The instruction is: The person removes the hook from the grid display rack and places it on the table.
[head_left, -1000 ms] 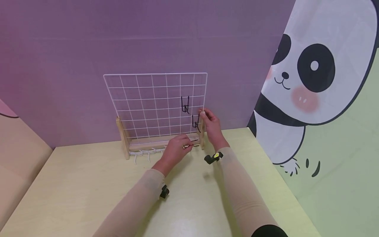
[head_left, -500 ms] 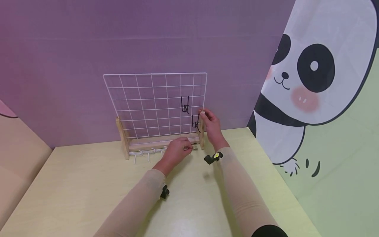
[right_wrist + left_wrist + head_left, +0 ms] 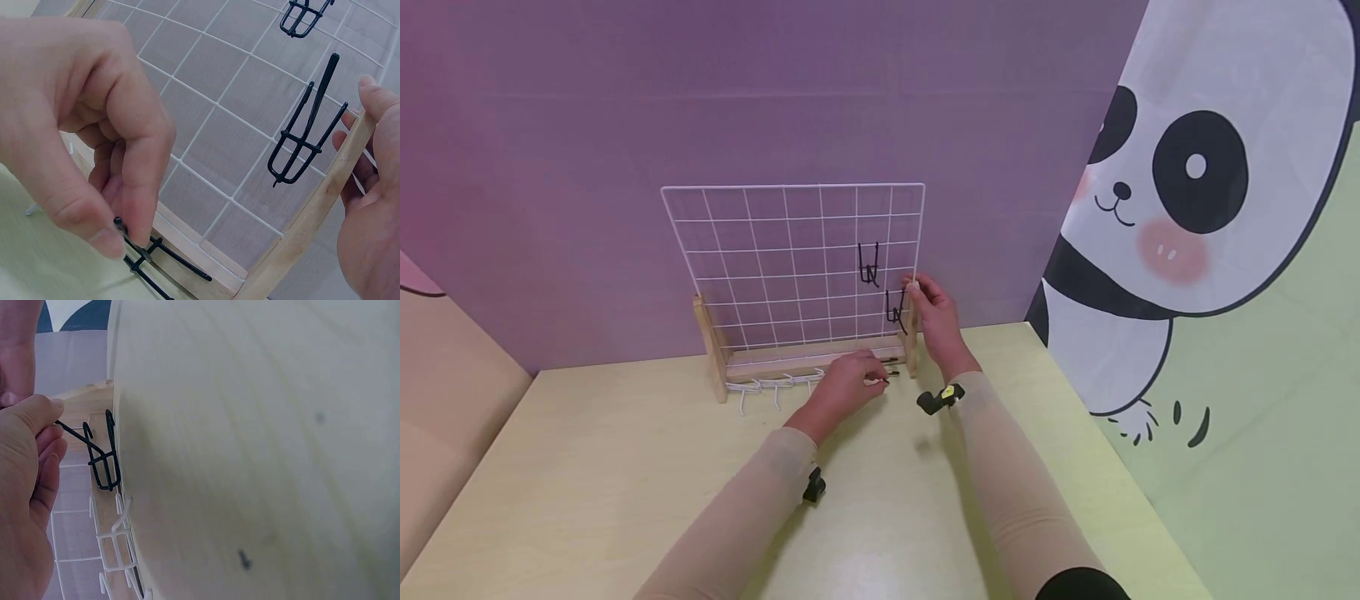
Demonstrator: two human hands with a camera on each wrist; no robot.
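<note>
1. Left hand point(image 3: 847, 385) has its fingertips slightly lower than a second ago, and the pinched black hook point(image 3: 102, 455) has drawn back and shifted angle; less prong pokes past the fingers in the head view. Reads as a small regrip or turn, a judgement; hook is off the grid, so not seated.
2. Left fingers: thumb and index clamped together on the hook's stem, other fingers curled in; forearm reaches in from lower left, prongs pointing right of the fingertips.
3. White hooks point(image 3: 114, 534): left of those fingers, along the stand's front; can't tell if attached.
4. Right hand point(image 3: 938, 321): same place as before, thumb and fingers gripping the right post of the wooden stand point(image 3: 328, 203) by the grid edge, right of and above the left fingertips.
5. White wire grid point(image 3: 793, 274): stands beyond the left fingers. Two black hooks sit on it: lower one point(image 3: 294, 147) just left of the right fingers, upper one point(image 3: 868, 273) higher, further left.
</note>
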